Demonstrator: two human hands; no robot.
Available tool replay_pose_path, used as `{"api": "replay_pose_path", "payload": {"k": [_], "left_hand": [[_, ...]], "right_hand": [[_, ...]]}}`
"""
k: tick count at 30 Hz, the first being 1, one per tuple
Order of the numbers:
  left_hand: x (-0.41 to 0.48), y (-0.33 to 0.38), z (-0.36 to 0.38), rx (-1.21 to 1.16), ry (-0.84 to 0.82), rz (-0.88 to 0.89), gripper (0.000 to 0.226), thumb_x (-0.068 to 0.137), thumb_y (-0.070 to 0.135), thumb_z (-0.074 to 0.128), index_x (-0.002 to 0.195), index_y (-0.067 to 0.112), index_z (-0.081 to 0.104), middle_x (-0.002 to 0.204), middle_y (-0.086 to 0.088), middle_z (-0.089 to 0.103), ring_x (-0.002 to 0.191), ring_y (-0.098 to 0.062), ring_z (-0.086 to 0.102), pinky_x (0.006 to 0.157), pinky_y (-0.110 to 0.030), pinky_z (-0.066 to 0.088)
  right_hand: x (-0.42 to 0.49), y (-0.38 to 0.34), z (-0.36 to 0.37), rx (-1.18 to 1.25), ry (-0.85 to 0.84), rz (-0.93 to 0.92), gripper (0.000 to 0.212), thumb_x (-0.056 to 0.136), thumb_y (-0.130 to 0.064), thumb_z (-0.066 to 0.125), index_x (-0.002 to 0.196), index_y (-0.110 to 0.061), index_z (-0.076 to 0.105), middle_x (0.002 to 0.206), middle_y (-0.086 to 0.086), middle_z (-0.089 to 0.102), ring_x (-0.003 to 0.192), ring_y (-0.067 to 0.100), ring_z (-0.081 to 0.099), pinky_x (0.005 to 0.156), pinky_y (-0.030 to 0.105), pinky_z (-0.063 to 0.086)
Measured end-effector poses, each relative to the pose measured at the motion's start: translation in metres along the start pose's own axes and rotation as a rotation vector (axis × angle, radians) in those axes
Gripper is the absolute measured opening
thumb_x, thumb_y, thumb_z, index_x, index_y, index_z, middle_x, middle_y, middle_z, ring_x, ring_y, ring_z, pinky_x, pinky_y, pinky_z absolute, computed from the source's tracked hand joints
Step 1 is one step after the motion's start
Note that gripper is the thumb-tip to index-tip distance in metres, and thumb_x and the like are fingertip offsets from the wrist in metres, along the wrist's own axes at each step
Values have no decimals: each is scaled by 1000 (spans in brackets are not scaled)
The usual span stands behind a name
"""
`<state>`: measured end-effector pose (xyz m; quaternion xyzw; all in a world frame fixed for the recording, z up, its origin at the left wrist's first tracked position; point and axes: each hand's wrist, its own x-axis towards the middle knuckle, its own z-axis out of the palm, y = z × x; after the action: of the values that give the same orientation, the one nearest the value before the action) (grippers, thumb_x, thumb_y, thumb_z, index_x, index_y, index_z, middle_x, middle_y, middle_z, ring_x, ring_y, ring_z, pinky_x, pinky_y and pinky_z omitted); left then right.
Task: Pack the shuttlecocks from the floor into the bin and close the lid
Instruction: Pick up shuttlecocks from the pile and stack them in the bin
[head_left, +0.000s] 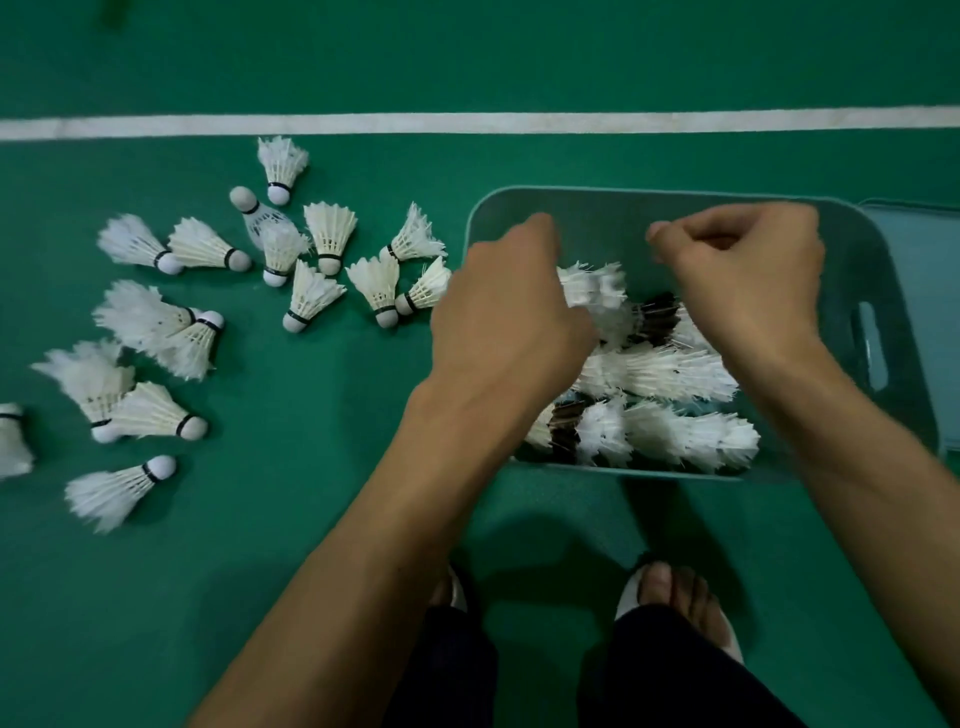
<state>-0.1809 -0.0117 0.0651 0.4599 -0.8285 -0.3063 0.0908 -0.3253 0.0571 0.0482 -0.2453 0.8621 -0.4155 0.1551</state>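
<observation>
Both forearms reach forward over the open bin (623, 208). The left hand (511, 312) dips knuckles-up among the packed shuttlecocks (670, 374), its fingers hidden, so I cannot tell whether it grips one. The right hand (748, 275) hovers with its fingers curled in, holding nothing visible. Loose shuttlecocks (317, 291) lie on the floor (311, 519) at the bin's 9 o'clock, the lid (919, 249) at 3 o'clock.

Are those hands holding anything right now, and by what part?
Right hand is curled, with nothing visible in it. Left hand covers shuttlecocks in the bin; whether it grips one cannot be told.
</observation>
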Motion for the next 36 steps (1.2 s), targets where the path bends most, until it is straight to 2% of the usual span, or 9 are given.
{"api": "replay_pose_path", "payload": {"k": [7,16,19,22,25,28,31,33,36], "left_hand": [[6,-66,-32,-180,453,-232,7,81,30,67,83,24,70,67,13,66,70,-15,68,68,-34,58],[62,-169,38,-72,124,-478,39,66,39,70,105,35,70,119,-16,61,108,-40,59,95,-43,52],[71,-167,57,-19,112,-523,54,77,36,79,128,35,64,140,-16,41,126,-41,39,102,-47,44],[82,-175,70,16,183,-517,44,73,38,81,116,37,69,138,-11,46,122,-36,41,97,-45,45],[93,-186,74,57,276,-493,35,77,33,78,112,36,75,130,-5,56,120,-32,45,89,-40,43],[94,-195,68,27,326,-460,29,77,31,80,106,35,79,114,-3,61,116,-30,48,85,-38,47],[87,-197,55,-24,345,-430,35,74,33,84,108,31,79,115,-6,62,113,-30,49,89,-41,48],[82,-190,44,-40,379,-399,36,72,36,82,108,29,79,117,-8,62,111,-31,51,90,-42,50],[75,-168,25,-141,488,-372,33,69,40,80,100,27,81,114,-6,62,104,-30,58,85,-41,54]], "right_hand": [[-56,-59,22,43,-76,-253,16,84,-40,78,82,-24,76,69,-14,70,66,0,67,68,19,57],[44,-139,122,-263,-635,-426,22,90,-10,60,87,-18,80,53,-17,59,48,-4,51,48,8,37],[82,-138,187,-545,-911,-242,21,95,-15,60,108,-11,77,96,7,71,79,21,61,73,27,57],[95,-136,231,-785,-1069,-37,46,99,-24,62,141,-7,56,135,20,57,110,36,64,98,49,55],[93,-134,255,-868,-1064,-68,57,101,-22,61,151,-5,40,142,23,52,118,43,62,102,55,52],[86,-133,261,-779,-1029,-108,31,102,-11,52,129,4,58,133,23,60,108,39,65,101,54,53],[86,-138,249,-550,-879,-102,7,96,-7,57,99,-2,59,98,14,66,77,25,60,75,37,59],[88,-145,233,-390,-748,-136,11,92,-11,60,88,-10,50,80,6,55,64,17,49,52,26,40],[87,-148,200,-127,-553,-174,17,77,-13,65,86,2,64,71,8,60,61,20,50,51,32,41]]}}
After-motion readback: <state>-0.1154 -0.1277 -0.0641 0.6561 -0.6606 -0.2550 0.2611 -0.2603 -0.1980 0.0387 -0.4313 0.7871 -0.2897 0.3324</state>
